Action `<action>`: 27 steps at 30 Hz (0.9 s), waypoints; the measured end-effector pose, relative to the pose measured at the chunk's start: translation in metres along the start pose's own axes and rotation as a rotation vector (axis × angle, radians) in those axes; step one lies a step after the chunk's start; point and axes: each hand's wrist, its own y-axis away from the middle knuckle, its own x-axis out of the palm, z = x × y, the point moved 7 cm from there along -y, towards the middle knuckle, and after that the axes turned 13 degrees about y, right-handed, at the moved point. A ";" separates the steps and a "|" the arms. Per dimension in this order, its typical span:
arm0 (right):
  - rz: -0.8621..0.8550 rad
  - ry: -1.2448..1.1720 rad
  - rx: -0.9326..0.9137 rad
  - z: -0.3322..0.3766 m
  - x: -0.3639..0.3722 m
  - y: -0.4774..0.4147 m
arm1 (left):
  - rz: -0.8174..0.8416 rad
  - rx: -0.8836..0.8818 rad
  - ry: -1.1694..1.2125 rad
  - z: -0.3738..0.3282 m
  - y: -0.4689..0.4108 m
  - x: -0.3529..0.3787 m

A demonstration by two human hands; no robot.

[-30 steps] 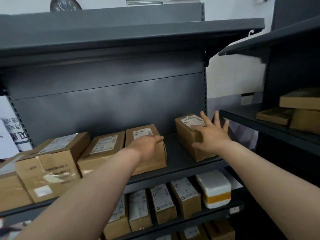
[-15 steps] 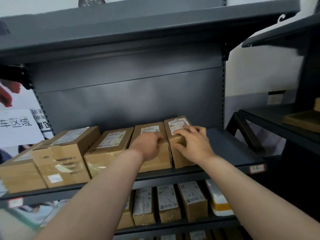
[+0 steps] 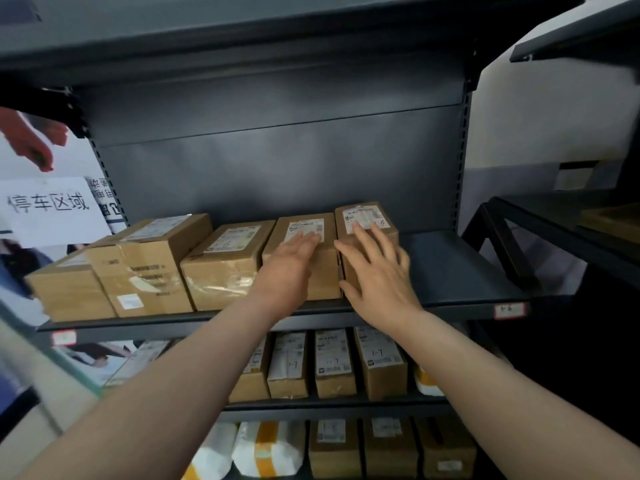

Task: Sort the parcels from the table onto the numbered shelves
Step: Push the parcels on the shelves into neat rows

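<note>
Brown labelled parcel [image 3: 367,230], marked 6

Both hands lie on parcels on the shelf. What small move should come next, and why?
Probably lift both hands away. The right hand lies flat on the end parcel, which already stands on the shelf close beside the neighbour parcel under the left hand.

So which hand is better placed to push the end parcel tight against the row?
Right, I'd judge. The right hand lies spread over the end parcel, reaching its outer side, so it could push it leftward. The left hand rests flat on the neighbouring parcel, merely bracing it.
</note>
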 end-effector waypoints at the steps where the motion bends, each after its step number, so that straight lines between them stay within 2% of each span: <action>1: -0.001 -0.027 -0.023 0.007 0.003 0.008 | -0.055 0.018 0.005 -0.003 0.014 -0.004; 3: -0.006 -0.079 -0.075 0.023 0.012 0.024 | -0.066 0.051 -0.016 -0.002 0.045 -0.004; 6: 0.005 -0.156 -0.158 0.054 0.027 0.043 | 0.069 0.041 -0.055 0.016 0.090 0.005; 8: 0.036 -0.194 -0.218 0.077 0.041 0.053 | 0.152 -0.031 -0.109 0.036 0.118 0.010; 15: 0.282 -0.245 -0.290 0.135 0.104 0.080 | 0.458 -0.572 -0.295 0.139 0.210 0.027; 18: 0.391 -0.223 -0.312 0.154 0.132 0.086 | 0.551 -0.717 -0.306 0.178 0.243 0.026; 23: 0.526 -0.249 -0.341 0.200 0.165 0.086 | 0.643 -0.814 -0.280 0.235 0.279 0.009; 27: 0.551 -0.278 -0.368 0.249 0.182 0.073 | 0.612 -0.810 -0.261 0.279 0.282 -0.011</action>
